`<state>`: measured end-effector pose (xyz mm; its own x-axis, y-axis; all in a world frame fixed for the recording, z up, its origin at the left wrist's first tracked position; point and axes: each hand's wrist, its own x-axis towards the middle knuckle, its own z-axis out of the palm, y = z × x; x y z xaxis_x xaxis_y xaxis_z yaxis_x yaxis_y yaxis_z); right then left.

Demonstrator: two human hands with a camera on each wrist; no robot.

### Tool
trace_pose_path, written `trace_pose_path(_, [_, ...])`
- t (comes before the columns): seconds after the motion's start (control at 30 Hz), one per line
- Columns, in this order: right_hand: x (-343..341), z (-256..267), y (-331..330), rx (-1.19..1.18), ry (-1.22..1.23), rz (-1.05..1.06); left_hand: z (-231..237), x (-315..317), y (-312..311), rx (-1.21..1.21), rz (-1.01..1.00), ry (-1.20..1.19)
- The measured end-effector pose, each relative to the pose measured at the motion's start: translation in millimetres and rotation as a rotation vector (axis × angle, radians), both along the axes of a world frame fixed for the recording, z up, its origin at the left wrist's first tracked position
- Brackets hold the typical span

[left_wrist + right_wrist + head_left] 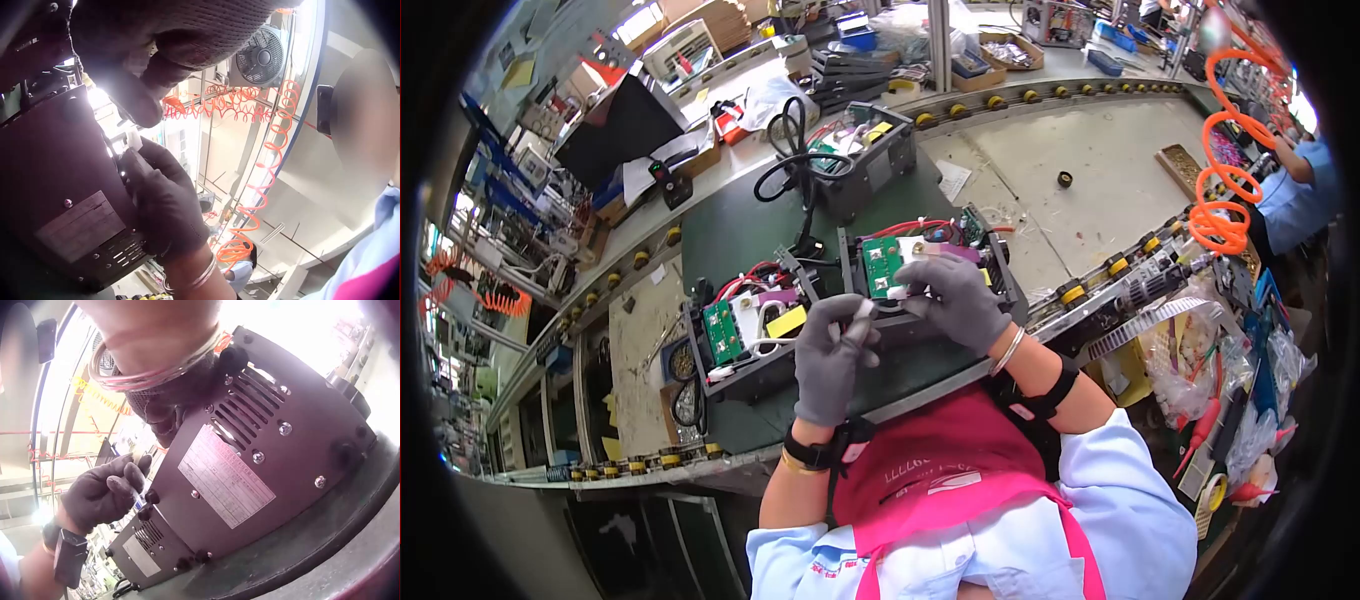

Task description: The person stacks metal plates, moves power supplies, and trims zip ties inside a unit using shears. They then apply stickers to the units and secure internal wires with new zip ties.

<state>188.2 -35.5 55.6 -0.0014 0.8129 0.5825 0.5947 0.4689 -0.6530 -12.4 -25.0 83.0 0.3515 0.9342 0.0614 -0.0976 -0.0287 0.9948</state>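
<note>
The gloved right hand (955,303) pinches a white connector (133,139) at the near side of an open black metal chassis (294,465); just beside it, the gloved left hand (828,362) pinches a small white piece (866,308). Two similar units (890,168) (one with a looped black cord (809,200)) share the dark green work surface (730,220). Yellow conveyor rollers (996,102) curve behind. An orange coiled hose (1220,235) hangs in the room.

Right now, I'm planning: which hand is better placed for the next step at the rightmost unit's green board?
Probably the right hand: it reaches over that unit, beside the green board; the left hand is farther off.
</note>
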Motion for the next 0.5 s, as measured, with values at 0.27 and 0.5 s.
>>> trace_pose_path(0.27, [3, 9, -6, -0.004, -0.095, 0.000, -8, 9, 8, -0.037, -0.008, 0.032])
trace_pose_path(0.5, [2, 3, -3, 0.063, -0.100, -0.044, -7, 9, 12, -0.058, -0.024, 0.045])
